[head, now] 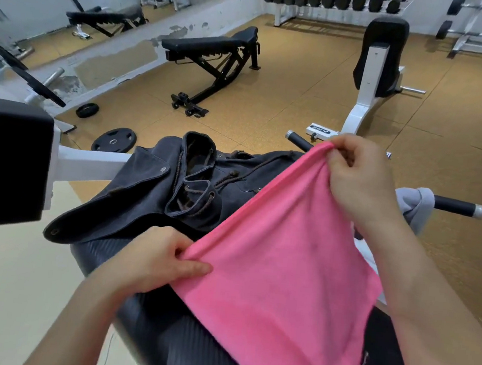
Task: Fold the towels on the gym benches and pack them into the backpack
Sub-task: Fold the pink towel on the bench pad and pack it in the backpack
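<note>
Your pink towel (278, 263) hangs pinched by left hand (151, 262) and right hand (362, 177); folding's underway, so bring both corners together next.

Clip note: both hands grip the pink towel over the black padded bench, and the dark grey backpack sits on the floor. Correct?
Not quite. In the head view the dark grey drawstring backpack lies on the black padded bench, not the floor. The rest stands: left hand and right hand both grip the pink terry towel over that bench.
</note>
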Available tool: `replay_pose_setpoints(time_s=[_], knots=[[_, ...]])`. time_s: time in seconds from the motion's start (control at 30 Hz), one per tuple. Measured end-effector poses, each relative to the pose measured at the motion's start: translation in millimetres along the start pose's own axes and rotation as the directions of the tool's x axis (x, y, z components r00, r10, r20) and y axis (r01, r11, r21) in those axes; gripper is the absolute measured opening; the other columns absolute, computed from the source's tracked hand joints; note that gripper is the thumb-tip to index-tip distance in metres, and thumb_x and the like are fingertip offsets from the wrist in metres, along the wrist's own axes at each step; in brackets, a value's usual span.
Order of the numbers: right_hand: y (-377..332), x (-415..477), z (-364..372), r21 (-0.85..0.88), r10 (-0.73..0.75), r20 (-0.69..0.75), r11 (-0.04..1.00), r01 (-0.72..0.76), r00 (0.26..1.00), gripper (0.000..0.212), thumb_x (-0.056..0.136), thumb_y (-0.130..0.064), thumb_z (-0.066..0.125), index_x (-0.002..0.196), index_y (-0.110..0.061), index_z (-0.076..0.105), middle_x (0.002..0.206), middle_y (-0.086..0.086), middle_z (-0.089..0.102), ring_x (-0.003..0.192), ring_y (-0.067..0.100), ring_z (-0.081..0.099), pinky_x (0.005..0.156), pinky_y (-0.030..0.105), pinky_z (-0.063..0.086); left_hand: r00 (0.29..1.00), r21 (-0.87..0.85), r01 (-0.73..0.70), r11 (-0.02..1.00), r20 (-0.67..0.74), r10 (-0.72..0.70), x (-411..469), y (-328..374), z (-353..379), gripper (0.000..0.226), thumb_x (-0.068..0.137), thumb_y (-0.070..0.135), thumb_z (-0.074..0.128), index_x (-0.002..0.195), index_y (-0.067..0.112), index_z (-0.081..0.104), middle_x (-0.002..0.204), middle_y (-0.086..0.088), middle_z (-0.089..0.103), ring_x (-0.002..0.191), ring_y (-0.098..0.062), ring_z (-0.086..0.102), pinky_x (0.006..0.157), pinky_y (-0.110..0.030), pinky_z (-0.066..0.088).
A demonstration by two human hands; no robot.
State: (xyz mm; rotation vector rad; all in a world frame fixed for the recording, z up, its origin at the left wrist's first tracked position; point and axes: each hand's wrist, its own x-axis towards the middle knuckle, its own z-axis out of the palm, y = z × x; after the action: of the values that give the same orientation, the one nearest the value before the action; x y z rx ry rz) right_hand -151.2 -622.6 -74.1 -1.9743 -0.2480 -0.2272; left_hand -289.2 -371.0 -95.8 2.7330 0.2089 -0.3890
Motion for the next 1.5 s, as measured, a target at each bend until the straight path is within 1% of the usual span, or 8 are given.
replay_pose_setpoints(time_s=[0.13, 0.33, 0.5, 0.67, 0.87, 1.17, 1.33, 1.5], knots=[[-13, 10, 12, -0.057, -0.027, -0.085, 0.998, 0.022, 0.996, 0.026, 0.094, -0.005, 0.046, 0.101, -0.011, 0.070, 0.095, 0.001, 0.068, 0.090, 0.015, 0.057, 0.077, 0.024, 0.041, 0.948, 0.070, -0.024, 0.997, -0.314, 0.045, -19, -4, -13, 0.043, 0.081, 0.051, 0.069, 0.060, 0.017, 0.052, 0.050, 0.004, 0.047, 0.052, -0.011, 0.045, 0.053, -0.030, 0.034], [-32, 4, 12, -0.092, -0.021, -0.249, 0.996, -0.002, 0.968, 0.027, 0.096, -0.010, 0.042, 0.109, -0.011, 0.066, 0.104, 0.005, 0.068, 0.101, 0.024, 0.061, 0.087, 0.033, 0.047, 0.656, 0.211, -0.233, 0.949, -0.687, 0.314, -57, -10, -14, 0.036, 0.082, 0.050, 0.067, 0.063, 0.020, 0.073, 0.097, 0.002, 0.066, 0.095, -0.022, 0.057, 0.078, -0.035, 0.045], [-41, -21, -2, -0.054, -0.014, -0.414, 0.998, -0.010, 0.910, 0.026, 0.094, -0.014, 0.042, 0.103, -0.013, 0.067, 0.093, 0.001, 0.067, 0.092, 0.024, 0.063, 0.084, 0.046, 0.051, 0.697, -0.076, -0.311, 0.947, -0.696, 0.173, -65, -18, -29, 0.032, 0.082, 0.051, 0.062, 0.074, 0.022, 0.074, 0.076, 0.015, 0.068, 0.072, -0.001, 0.063, 0.068, -0.031, 0.054], [-30, -39, -35, -0.101, 0.002, -0.490, 0.993, -0.059, 0.872, 0.029, 0.090, -0.012, 0.043, 0.102, -0.009, 0.069, 0.093, 0.003, 0.066, 0.087, 0.019, 0.056, 0.080, 0.030, 0.042, 0.672, -0.243, -0.382, 0.892, -0.736, 0.087, -48, 8, -40, 0.007, 0.082, 0.030, 0.075, 0.079, 0.024, 0.076, 0.075, 0.021, 0.066, 0.072, 0.004, 0.062, 0.067, -0.009, 0.047], [16, -36, -75, -0.115, 0.041, -0.542, 0.986, -0.122, 0.840, 0.037, 0.083, -0.020, 0.037, 0.102, -0.007, 0.066, 0.090, 0.002, 0.061, 0.087, 0.018, 0.055, 0.089, 0.049, 0.047, 0.637, 0.040, -0.366, 0.930, -0.717, 0.282, 23, 50, -35, 0.015, 0.090, 0.025, 0.066, 0.092, 0.015, 0.077, 0.088, 0.002, 0.073, 0.085, -0.023, 0.062, 0.079, -0.042, 0.050], [62, -54, -127, -0.235, -0.062, -0.667, 0.963, -0.130, 0.743, 0.025, 0.097, -0.009, 0.037, 0.102, -0.004, 0.061, 0.089, 0.001, 0.057, 0.075, 0.004, 0.045, 0.067, 0.017, 0.031, 0.544, -0.010, -0.508, 0.861, -0.779, 0.312, 80, 116, -20, 0.016, 0.087, 0.022, 0.067, 0.097, 0.016, 0.077, 0.091, 0.005, 0.072, 0.078, -0.010, 0.061, 0.076, -0.028, 0.049], [51, -107, -134, -0.258, -0.005, -0.509, 0.955, -0.147, 0.861, 0.020, 0.090, -0.010, 0.043, 0.088, -0.015, 0.062, 0.074, 0.003, 0.059, 0.067, 0.012, 0.046, 0.059, 0.015, 0.040, 0.651, -0.157, -0.484, 0.861, -0.722, 0.234, 49, 95, 1, 0.016, 0.083, 0.015, 0.074, 0.098, 0.014, 0.077, 0.083, 0.013, 0.066, 0.076, 0.002, 0.060, 0.077, -0.016, 0.049], [12, -177, -132, -0.139, 0.208, 0.125, 0.972, -0.190, 0.970, 0.020, 0.067, -0.013, 0.048, 0.065, -0.021, 0.067, 0.057, 0.000, 0.057, 0.056, 0.009, 0.048, 0.055, 0.023, 0.040, 0.756, -0.036, -0.379, 0.925, -0.588, 0.287, -8, 31, 24, 0.023, 0.081, 0.003, 0.074, 0.099, 0.016, 0.077, 0.090, 0.010, 0.071, 0.080, -0.008, 0.063, 0.078, -0.017, 0.045]])
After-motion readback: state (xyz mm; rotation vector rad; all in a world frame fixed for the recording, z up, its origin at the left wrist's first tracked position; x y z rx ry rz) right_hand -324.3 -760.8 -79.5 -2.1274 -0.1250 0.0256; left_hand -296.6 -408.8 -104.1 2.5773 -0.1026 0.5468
